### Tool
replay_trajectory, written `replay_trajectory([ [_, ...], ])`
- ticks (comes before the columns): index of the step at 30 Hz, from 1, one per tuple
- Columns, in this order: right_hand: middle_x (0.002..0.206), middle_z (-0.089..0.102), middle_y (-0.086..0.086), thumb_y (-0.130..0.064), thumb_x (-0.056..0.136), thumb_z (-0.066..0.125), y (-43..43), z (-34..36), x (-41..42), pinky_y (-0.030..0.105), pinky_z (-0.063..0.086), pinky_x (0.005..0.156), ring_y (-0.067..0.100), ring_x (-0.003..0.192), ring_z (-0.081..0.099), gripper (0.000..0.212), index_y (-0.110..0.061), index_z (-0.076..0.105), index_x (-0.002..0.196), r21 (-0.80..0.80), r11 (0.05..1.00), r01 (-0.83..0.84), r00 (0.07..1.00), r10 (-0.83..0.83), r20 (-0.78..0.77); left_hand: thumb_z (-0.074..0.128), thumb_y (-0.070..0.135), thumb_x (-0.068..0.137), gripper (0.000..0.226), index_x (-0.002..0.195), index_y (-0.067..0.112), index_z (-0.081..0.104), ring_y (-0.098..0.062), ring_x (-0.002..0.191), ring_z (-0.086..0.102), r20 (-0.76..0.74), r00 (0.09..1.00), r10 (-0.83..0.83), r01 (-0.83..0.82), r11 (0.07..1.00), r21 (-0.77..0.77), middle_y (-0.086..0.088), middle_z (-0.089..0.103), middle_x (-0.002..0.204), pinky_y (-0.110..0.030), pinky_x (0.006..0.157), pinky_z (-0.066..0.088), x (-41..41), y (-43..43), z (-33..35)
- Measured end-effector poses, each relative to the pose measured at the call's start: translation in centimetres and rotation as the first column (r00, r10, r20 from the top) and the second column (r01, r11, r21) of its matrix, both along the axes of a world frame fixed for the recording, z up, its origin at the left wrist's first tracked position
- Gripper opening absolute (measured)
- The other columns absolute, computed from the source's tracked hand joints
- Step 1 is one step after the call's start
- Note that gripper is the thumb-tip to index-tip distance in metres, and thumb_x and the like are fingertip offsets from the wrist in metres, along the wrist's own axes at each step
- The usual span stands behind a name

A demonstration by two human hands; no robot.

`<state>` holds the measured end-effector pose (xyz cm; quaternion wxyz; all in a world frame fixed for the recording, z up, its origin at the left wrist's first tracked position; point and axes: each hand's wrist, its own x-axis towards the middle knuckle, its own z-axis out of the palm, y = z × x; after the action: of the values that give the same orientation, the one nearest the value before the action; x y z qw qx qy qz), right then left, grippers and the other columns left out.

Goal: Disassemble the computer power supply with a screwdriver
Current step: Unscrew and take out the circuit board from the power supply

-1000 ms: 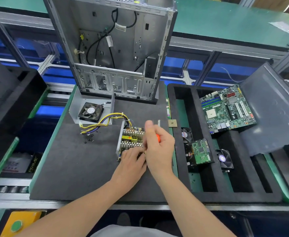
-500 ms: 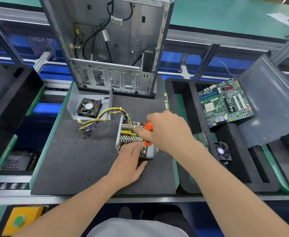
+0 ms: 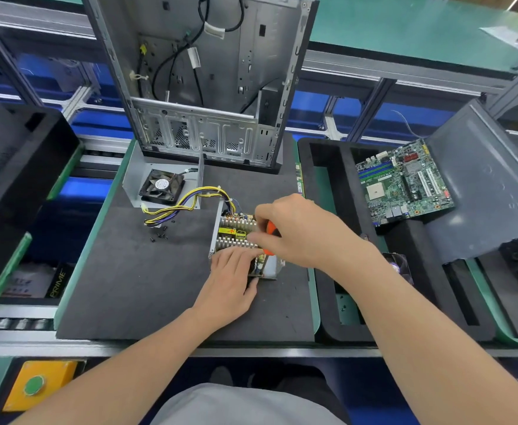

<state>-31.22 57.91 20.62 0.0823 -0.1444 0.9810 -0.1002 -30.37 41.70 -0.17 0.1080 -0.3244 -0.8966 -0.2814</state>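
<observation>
the left hand (image 3: 230,283) lies nearest, its fingers laid fairly straight across the near end of the power supply (image 3: 236,223), with the thumb against the near edge, pressing it to the dark foam mat (image 3: 129,271). just beyond, the right hand (image 3: 300,231) is curled tight round the orange handle of the screwdriver (image 3: 271,230), held over the middle of the unit. the shaft and tip are hidden under that hand, so i cannot tell which screw it meets. the power supply sits open near the mat's right side, heat-sink fins and yellow parts showing, its near half mostly covered by the two hands. to the left and farther back lie small loose screws (image 3: 159,236), too small to count, and a yellow and black wire bundle (image 3: 190,200) running from the unit. behind stands the fan (image 3: 162,187) in a grey metal cover, then the upright computer case (image 3: 208,72), its top cut off. at the right a foam tray (image 3: 331,329) holds a motherboard (image 3: 405,182); the right forearm hides other parts.
</observation>
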Motion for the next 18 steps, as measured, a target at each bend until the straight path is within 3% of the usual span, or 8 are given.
replay_trajectory([
  [3,0.093,0.058,-0.005,-0.023,0.096,0.061,0.1,-0.1,0.1,0.040,0.055,0.073,0.024,0.088,0.061,0.003,-0.024,0.063,0.099,-0.044,0.999,-0.026,1.000,0.027,0.011,0.074,0.020,0.082,0.059,0.133,0.022,0.045,-0.020,0.118,0.047,0.002,1.000,-0.001,0.001,1.000,-0.003,0.005,0.050,0.124,-0.032,0.104,0.029,0.0,0.0,0.1],
  [5,0.095,0.052,-0.007,-0.015,0.091,0.064,0.2,0.1,0.2,0.038,0.053,0.071,0.020,0.084,0.059,0.017,-0.026,0.062,0.103,-0.082,0.996,-0.043,0.998,0.046,0.031,0.074,0.019,0.082,0.058,0.132,0.022,0.046,-0.020,0.118,0.047,0.000,1.000,0.005,-0.005,1.000,-0.005,0.004,0.050,0.124,-0.033,0.104,0.030,0.0,0.1,0.2],
  [12,0.083,0.053,-0.007,-0.015,0.082,0.066,0.5,0.5,0.7,0.047,0.055,0.076,0.024,0.085,0.058,0.015,-0.018,0.062,0.096,-0.103,0.994,-0.023,1.000,0.024,0.010,0.073,0.021,0.081,0.049,0.122,0.025,0.047,-0.017,0.116,0.046,0.008,1.000,0.000,-0.001,1.000,0.017,0.009,0.046,0.120,-0.028,0.101,0.028,0.0,0.0,0.1],
  [18,0.082,0.055,-0.008,-0.014,0.081,0.067,1.3,1.2,1.2,0.047,0.056,0.072,0.016,0.079,0.057,0.014,-0.021,0.061,0.091,-0.137,0.991,0.011,1.000,-0.015,-0.023,0.068,0.029,0.084,0.038,0.118,0.028,0.050,-0.017,0.117,0.047,-0.006,1.000,-0.002,0.002,1.000,0.019,0.010,0.049,0.119,-0.027,0.100,0.027,-0.1,0.0,-0.1],
])
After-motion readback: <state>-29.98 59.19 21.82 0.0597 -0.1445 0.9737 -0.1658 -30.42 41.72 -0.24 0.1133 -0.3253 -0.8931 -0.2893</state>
